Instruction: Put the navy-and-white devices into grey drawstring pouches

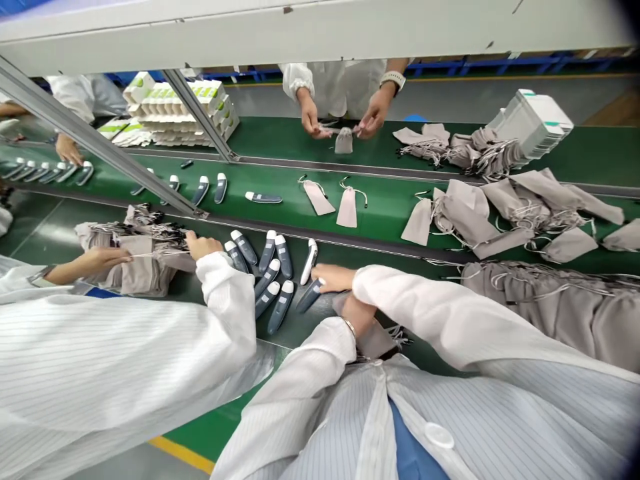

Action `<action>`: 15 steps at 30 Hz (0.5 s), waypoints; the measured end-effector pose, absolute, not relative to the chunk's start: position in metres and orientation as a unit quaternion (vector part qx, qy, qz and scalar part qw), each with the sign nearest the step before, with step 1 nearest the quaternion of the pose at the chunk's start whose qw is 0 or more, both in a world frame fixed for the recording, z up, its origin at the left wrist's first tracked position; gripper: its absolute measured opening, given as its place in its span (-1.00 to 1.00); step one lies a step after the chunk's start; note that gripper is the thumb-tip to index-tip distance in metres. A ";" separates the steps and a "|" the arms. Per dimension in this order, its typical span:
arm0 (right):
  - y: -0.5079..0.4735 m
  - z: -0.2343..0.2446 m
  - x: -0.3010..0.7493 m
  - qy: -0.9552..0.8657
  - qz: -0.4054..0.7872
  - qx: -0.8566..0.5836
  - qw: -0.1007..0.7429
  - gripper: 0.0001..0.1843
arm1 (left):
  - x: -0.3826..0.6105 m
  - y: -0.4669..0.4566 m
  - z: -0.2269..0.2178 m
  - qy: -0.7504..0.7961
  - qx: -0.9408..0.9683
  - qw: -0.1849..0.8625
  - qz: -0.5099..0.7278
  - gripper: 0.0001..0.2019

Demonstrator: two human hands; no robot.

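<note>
My right hand (pixel 334 277) reaches across my left wrist, its fingers closed on one end of a dark blue-grey handheld device (pixel 307 298). Under my right forearm is my left hand (pixel 358 315), with a bracelet at its wrist. It is closed on a grey drawstring pouch (pixel 376 341); the fingertips are mostly hidden. Several similar devices with white caps (pixel 281 308) lie loosely to the left on the green surface. One device (pixel 309 261) lies with its pale side up, just beyond my right hand.
At left, a co-worker's hands (pixel 203 245) work over stacked pouches (pixel 145 267). Across the belt (pixel 280 180), another person's hands hold a small pouch (pixel 344 141). Pouch piles (pixel 550 300) lie at right, near a white bin (pixel 537 123). A metal post (pixel 195 113) and overhead shelf (pixel 320 37) stand ahead.
</note>
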State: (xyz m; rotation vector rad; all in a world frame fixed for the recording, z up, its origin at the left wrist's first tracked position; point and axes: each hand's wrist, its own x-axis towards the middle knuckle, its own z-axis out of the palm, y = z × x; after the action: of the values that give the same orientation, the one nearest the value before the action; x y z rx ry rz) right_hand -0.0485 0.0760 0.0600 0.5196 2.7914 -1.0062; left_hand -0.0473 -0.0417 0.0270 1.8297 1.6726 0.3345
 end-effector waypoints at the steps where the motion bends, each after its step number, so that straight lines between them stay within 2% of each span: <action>1: 0.089 0.068 -0.034 0.917 -0.342 0.202 0.030 -0.70 | -0.052 -0.042 0.027 0.647 0.690 0.307 0.108 -0.69; 5: 0.124 0.112 0.040 0.764 -0.489 0.376 -0.190 -0.63 | -0.066 -0.059 0.023 0.726 0.633 0.265 0.047 -0.73; 8: 0.125 0.137 0.091 0.610 -0.567 0.432 -0.345 -0.61 | -0.066 -0.080 0.021 0.751 0.609 0.251 0.035 -0.74; 11: 0.112 0.140 0.125 0.528 -0.591 0.436 -0.426 -0.56 | -0.064 -0.091 0.026 0.749 0.615 0.240 0.050 -0.77; 15: 0.092 0.116 0.142 0.460 -0.600 0.463 -0.463 -0.53 | -0.071 -0.073 0.040 0.734 0.641 0.189 0.120 -0.84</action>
State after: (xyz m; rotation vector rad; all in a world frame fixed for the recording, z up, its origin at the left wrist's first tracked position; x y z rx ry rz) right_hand 0.1422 0.0920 0.1164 2.1455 2.1297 -2.7773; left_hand -0.0710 -0.0732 0.0396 1.8019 2.0639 0.3386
